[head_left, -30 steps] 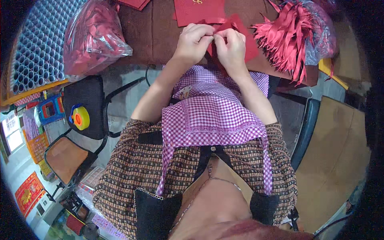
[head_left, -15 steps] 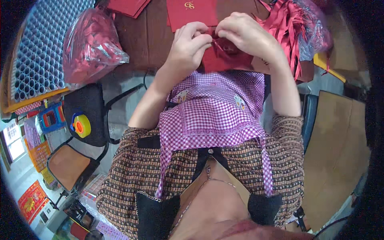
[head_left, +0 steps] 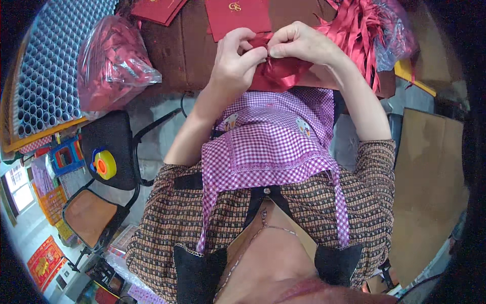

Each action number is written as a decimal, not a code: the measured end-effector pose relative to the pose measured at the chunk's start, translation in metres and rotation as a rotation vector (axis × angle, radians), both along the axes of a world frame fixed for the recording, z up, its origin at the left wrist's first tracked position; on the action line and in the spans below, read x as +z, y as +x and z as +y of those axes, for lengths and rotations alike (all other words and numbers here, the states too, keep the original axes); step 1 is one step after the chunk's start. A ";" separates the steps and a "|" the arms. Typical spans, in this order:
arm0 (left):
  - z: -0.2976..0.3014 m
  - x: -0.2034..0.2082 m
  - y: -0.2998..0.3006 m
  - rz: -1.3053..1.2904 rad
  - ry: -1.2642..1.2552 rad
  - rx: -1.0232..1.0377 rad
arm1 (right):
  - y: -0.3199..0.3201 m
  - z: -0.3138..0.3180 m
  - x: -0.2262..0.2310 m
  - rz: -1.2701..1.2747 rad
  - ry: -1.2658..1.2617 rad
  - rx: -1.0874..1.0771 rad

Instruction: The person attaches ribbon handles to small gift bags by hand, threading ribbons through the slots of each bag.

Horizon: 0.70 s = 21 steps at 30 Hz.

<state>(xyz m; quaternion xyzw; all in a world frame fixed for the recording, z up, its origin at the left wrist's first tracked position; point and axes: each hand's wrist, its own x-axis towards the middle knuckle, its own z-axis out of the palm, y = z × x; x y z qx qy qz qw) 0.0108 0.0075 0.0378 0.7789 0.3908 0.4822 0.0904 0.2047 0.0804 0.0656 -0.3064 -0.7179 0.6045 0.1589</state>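
Note:
At the table's near edge, my left hand (head_left: pixel 234 62) and my right hand (head_left: pixel 305 46) meet with thumbs and fingertips pinched together. Between them they grip a shiny red ribbon (head_left: pixel 288 81), its loose part looping down below the fingertips. A flat red paper piece (head_left: pixel 260 82) lies under the ribbon; my hands hide much of it, so I cannot tell its full shape. Just beyond my fingers rests a flat red card or pouch (head_left: pixel 239 17) with a gold mark.
More red pieces (head_left: pixel 158 10) are stacked at the far left, near a clear plastic bag (head_left: pixel 116 66) of red items. A tray of round tubes (head_left: pixel 48 76) stands farther left. Loose red ribbons (head_left: pixel 357 30) heap at the right of the brown table (head_left: pixel 177 66). A chair (head_left: pixel 93 213) holds tape (head_left: pixel 105 164).
My right hand has shifted slightly and its thumb now shows at the pinch. The ribbon has swung into a wider loop below the fingers, covering the marked red piece beneath.

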 end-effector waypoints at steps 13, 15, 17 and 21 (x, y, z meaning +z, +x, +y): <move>0.004 -0.002 -0.010 0.059 -0.293 -0.204 | -0.006 -0.021 -0.011 -0.040 -0.045 -0.336; 0.004 -0.002 -0.010 0.031 -0.392 -0.273 | -0.001 -0.009 -0.020 0.024 0.172 -0.568; 0.003 -0.005 -0.012 0.022 -0.389 -0.227 | 0.005 -0.001 -0.010 0.294 -0.027 -0.671; 0.010 -0.001 -0.009 -0.020 -0.448 -0.256 | 0.035 0.034 -0.045 0.316 -0.063 -0.680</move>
